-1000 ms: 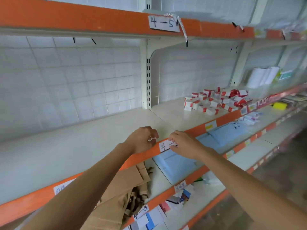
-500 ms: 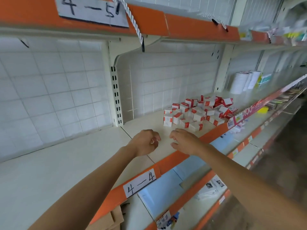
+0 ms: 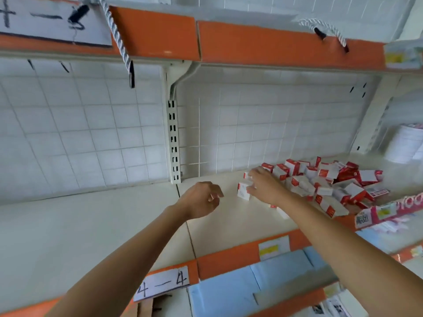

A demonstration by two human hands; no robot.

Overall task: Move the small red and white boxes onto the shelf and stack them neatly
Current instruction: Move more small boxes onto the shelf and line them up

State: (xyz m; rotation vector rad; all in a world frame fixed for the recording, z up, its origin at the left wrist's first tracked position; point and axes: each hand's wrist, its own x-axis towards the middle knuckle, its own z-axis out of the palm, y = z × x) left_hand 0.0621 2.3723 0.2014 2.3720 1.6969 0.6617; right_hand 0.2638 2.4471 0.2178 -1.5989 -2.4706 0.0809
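Two hands over the shelf [image 3: 229, 227]: my right hand [image 3: 266, 188] grips a box [image 3: 243, 191] beside the pile [image 3: 332, 181]; my left hand [image 3: 201, 200] hangs loosely curled, holding nothing.

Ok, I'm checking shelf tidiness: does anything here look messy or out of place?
Yes. The small red and white boxes lie in a loose jumble on the right of the shelf, tipped at all angles rather than stacked. The right hand grips boxes at the pile's left edge.
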